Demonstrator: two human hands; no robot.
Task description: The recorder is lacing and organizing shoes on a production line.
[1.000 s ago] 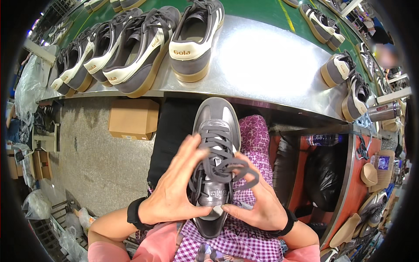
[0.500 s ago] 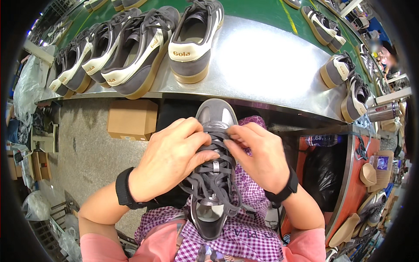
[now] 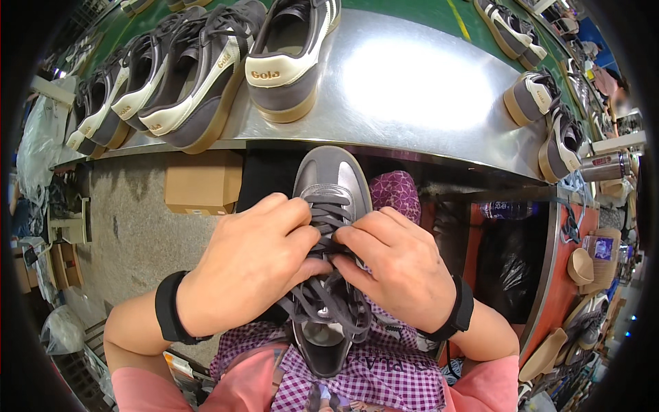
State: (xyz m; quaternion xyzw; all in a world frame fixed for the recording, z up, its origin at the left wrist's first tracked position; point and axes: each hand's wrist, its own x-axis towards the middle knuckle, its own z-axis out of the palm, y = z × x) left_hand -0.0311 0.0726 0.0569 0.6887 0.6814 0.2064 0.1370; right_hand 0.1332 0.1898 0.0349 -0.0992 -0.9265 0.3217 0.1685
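Note:
A grey sneaker (image 3: 331,165) rests on my lap, its toe pointing away from me toward the metal table edge. Dark flat laces (image 3: 328,211) cross its front, and loose loops of them lie over the tongue and opening. My left hand (image 3: 250,250) is closed in a pinch on the laces at the left side of the eyelets. Opposite it, my right hand (image 3: 395,264) pinches the laces at the right side, its thumb and fingertips close to the left hand's. The fingertips partly hide the middle lace rows.
On the metal table (image 3: 405,89) several similar sneakers (image 3: 285,86) stand at the left, and a pair (image 3: 532,96) sits at the right. A cardboard box (image 3: 202,182) lies on the floor beyond my left hand. An orange-sided cabinet (image 3: 559,275) stands at my right.
Both hands have moved down the shoe toward me, from lace rows near the toe to rows around the middle. The view has shifted slightly.

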